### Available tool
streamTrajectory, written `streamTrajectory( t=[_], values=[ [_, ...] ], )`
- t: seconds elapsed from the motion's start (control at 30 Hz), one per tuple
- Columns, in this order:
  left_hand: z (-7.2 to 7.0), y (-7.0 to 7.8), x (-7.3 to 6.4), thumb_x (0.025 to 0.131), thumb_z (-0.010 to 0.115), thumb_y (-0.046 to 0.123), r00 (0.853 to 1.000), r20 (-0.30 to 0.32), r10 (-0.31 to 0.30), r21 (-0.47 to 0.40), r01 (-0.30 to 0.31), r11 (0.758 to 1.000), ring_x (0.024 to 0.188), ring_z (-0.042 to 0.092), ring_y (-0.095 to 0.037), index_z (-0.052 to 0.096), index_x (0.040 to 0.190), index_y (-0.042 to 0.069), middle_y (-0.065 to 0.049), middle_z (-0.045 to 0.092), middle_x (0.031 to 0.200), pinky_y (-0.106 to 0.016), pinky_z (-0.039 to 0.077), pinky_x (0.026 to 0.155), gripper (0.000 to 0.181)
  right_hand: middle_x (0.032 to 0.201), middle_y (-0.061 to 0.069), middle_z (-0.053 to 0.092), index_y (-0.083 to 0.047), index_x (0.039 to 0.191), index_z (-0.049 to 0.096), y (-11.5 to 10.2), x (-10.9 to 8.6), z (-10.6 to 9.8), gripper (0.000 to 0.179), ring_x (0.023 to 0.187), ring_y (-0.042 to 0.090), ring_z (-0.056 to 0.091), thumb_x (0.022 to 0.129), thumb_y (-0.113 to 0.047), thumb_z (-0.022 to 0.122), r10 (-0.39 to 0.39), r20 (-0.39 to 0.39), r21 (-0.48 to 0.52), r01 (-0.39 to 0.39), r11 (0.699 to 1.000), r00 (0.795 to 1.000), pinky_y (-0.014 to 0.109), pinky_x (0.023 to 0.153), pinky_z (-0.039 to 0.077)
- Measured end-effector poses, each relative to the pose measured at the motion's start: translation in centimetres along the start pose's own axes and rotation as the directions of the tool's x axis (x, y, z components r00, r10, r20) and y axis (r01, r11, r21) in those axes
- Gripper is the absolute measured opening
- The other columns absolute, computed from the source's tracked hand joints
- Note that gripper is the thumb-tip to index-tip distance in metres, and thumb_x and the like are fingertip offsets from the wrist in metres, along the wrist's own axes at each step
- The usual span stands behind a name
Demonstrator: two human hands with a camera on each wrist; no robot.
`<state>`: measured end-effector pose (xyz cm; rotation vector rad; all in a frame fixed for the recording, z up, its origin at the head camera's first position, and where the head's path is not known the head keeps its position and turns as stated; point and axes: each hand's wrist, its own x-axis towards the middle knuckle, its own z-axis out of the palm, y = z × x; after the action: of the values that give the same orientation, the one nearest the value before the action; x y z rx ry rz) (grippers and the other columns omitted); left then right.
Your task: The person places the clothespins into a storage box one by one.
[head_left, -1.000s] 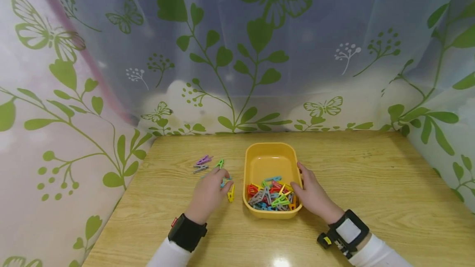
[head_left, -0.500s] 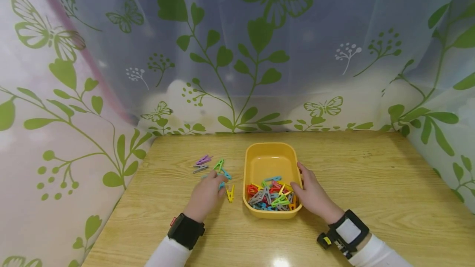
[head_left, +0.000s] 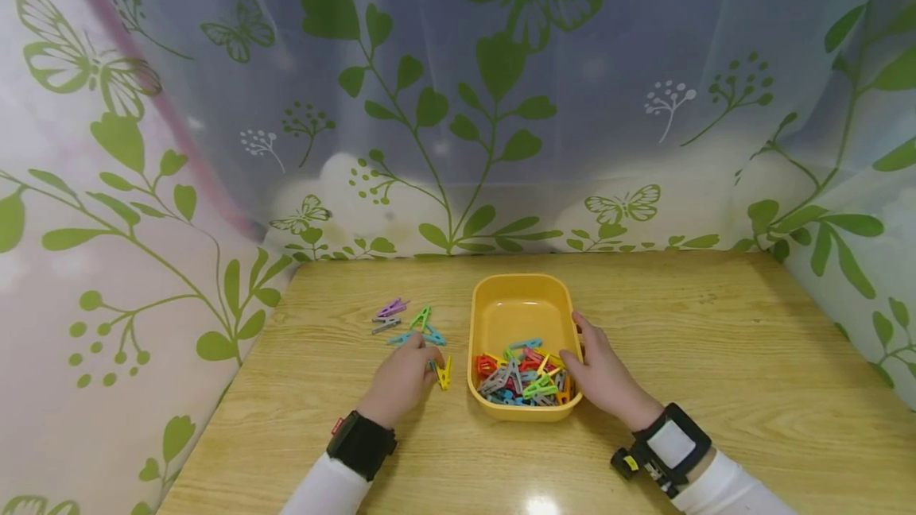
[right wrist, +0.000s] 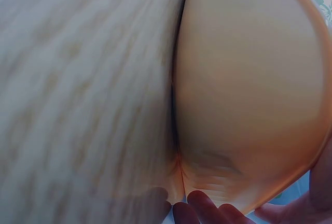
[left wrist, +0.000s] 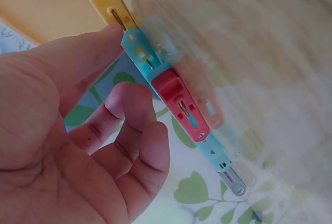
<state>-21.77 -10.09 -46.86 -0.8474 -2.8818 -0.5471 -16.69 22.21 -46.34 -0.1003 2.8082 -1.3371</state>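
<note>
My left hand (head_left: 402, 378) is low over loose clothespins on the table. Its thumb and index finger pinch a blue clothespin (left wrist: 137, 47), beside a yellow clothespin (head_left: 444, 373). A red clothespin (left wrist: 180, 102) shows near the curled fingers in the left wrist view; my hand hides it in the head view. Beyond the fingertips lie a green clothespin (head_left: 421, 318), a grey one (head_left: 386, 326), a purple one (head_left: 391, 307) and other blue ones. My right hand (head_left: 608, 372) grips the side of a yellow plastic bin (head_left: 525, 414), thumb at the rim, fingers along the outer wall (right wrist: 244, 105).
Mixed-colour clothespins (head_left: 525, 376) are heaped in the near half of the bin. The wooden table (head_left: 716, 356) ends at the back and left against a hanging curtain (head_left: 458, 102) with leaf and butterfly prints.
My left hand has drawn back a little from the green clothespin, uncovering blue ones, and its fingers have come down beside the yellow one. The right hand and bin stay put.
</note>
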Motion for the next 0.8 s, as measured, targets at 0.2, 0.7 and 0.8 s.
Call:
streamTrajectory(
  t=[0.2, 0.7, 0.8],
  values=[
    [0.19, 0.01, -0.06, 0.085, 0.077, -0.003, 1.0, -0.021, 0.021, 0.034, -0.02, 0.999, 0.073, 0.044, -0.012, 0.075, 0.097, 0.009, 0.0, 0.048, 0.089, -0.026, 0.045, 0.066, 0.017, 0.157, 0.038, 0.023, 0.01, 0.159, 0.01, 0.17, 0.18, 0.07, 0.07, 0.137, 0.052, 0.045, 0.108, -0.017, 0.049, 0.002, -0.006, 0.001, -0.002, 1.0, 1.0, 0.061, 0.11, 0.042],
    [0.08, 0.24, -0.07, 0.086, 0.083, 0.008, 0.997, -0.055, 0.048, 0.076, -0.044, 0.996, 0.074, 0.052, -0.013, 0.07, 0.087, 0.01, 0.001, 0.05, 0.086, -0.029, 0.049, 0.067, 0.013, 0.159, 0.037, 0.021, 0.008, 0.16, 0.008, 0.32, 0.16, 0.07, 0.071, 0.141, 0.052, 0.04, 0.108, -0.018, 0.048, 0.013, -0.001, 0.011, -0.013, 1.0, 1.0, 0.061, 0.112, 0.039],
    [0.02, 0.31, -0.01, 0.089, 0.079, 0.007, 0.997, -0.065, 0.034, 0.058, -0.03, 0.998, 0.075, 0.053, -0.013, 0.069, 0.09, 0.009, 0.0, 0.051, 0.088, -0.029, 0.049, 0.067, 0.01, 0.159, 0.037, 0.021, 0.008, 0.16, 0.008, 0.37, 0.15, 0.06, 0.071, 0.141, 0.052, 0.04, 0.108, -0.018, 0.048, 0.01, -0.001, 0.009, -0.01, 1.0, 1.0, 0.061, 0.112, 0.039]
  ],
)
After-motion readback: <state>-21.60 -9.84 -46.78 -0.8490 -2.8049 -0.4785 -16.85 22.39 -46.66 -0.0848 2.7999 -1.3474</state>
